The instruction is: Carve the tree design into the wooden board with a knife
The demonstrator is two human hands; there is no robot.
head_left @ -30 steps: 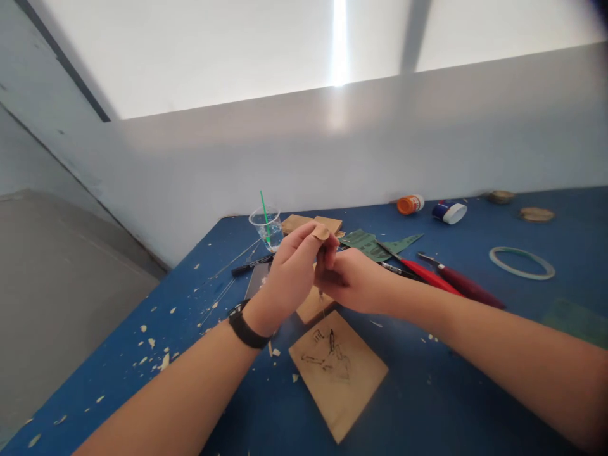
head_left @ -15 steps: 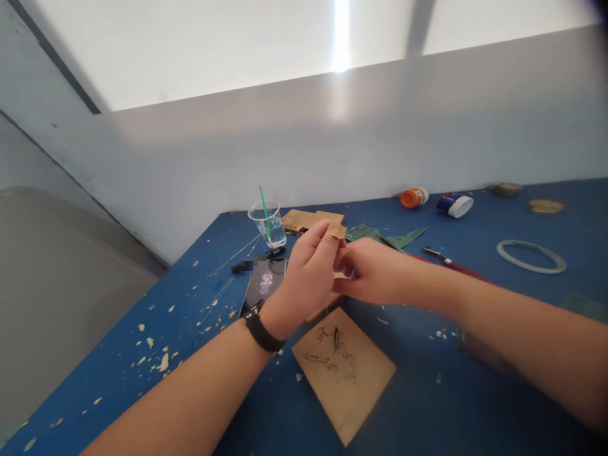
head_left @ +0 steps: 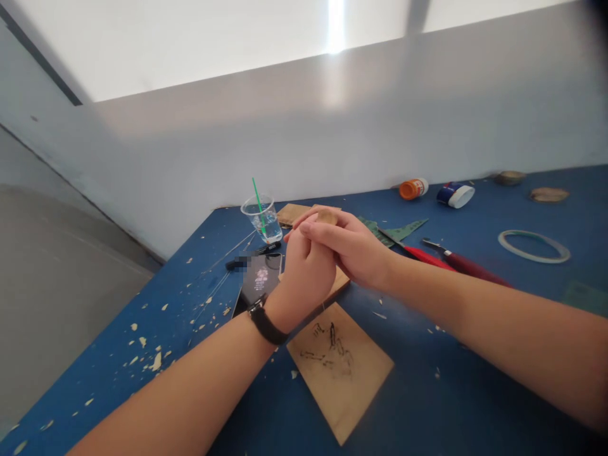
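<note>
My left hand [head_left: 306,269], with a black watch on its wrist, is closed around a small tan piece that looks like wood [head_left: 327,217]. Only the top of that piece shows above the fingers. My right hand [head_left: 354,244] wraps over it from the right, its thumb lying across the left hand and its fingers behind the piece. Below both hands lies a square wooden board [head_left: 342,373] with dark ink marks. Another wooden block [head_left: 342,285] is partly hidden under the hands.
A plastic cup with a green straw [head_left: 262,218], a black marker [head_left: 254,256] and a phone [head_left: 259,278] are at the left. Red-handled carving tools [head_left: 470,266], green scraps [head_left: 403,231], a tape ring [head_left: 534,246] and bottles [head_left: 455,195] lie right. Wood shavings [head_left: 156,361] litter the blue table.
My right hand has moved up and left from beside the left fingers and now wraps around them and the small piece. The view has shifted slightly.
</note>
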